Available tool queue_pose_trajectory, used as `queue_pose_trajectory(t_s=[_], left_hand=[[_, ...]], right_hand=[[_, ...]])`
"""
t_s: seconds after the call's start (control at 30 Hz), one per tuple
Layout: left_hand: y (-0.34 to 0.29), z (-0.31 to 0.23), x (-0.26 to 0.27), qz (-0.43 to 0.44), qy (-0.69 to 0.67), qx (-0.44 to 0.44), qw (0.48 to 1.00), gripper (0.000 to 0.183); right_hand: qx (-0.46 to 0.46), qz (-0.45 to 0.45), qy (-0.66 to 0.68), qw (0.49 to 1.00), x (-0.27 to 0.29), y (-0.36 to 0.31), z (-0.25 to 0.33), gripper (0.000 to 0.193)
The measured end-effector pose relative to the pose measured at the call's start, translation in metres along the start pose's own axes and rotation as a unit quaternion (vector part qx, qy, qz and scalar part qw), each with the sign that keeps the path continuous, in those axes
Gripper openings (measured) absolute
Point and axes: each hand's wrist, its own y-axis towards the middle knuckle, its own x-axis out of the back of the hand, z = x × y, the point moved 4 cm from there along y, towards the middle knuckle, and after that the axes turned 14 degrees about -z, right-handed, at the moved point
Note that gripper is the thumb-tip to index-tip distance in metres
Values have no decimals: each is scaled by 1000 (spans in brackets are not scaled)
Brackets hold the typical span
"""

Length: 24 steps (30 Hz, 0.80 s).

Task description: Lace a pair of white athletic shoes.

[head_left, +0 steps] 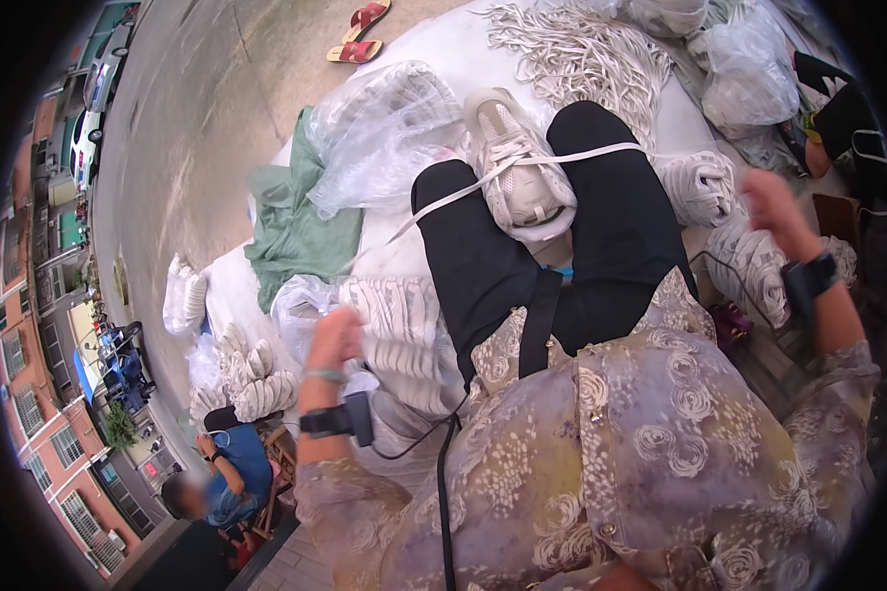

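Note:
A pale beige sneaker (522, 172) stands between my knees, its toe away from me. White shoelace (601, 150) is threaded through its eyelets, and one end stretches out over each thigh. My left hand (335, 338) is closed in a fist at the left, and the left lace end runs toward it. Out to the right, my right hand (777, 212) is also closed and slightly blurred, with the other lace end leading to it. The lace fades near both fists, so the exact grip is hard to see.
Bundled pale shoe parts (394, 315) lie left of my legs, beside a green cloth (301, 222) and clear plastic bags (384, 128). Loose laces (586, 64) heap ahead. More bundles (700, 185) sit at right. Red sandals (357, 44) lie beyond. A person (237, 473) sits at left; another's dark sleeve (848, 123) shows right.

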Motion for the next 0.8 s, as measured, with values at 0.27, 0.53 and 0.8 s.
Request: queue_pose_trajectory(t_s=[0.27,0.53,0.8], left_hand=[[-5,-92,-200,252,-3,-59,966,19],[36,-150,-226,65,-133,-103,984,12],[-2,-141,-203,-135,4,-499,856,22]], right_hand=[[121,306,-6,944,-218,-40,50,24],[173,161,121,964,-259,3,81,18],[278,45,156,947,-240,-9,69,25]])
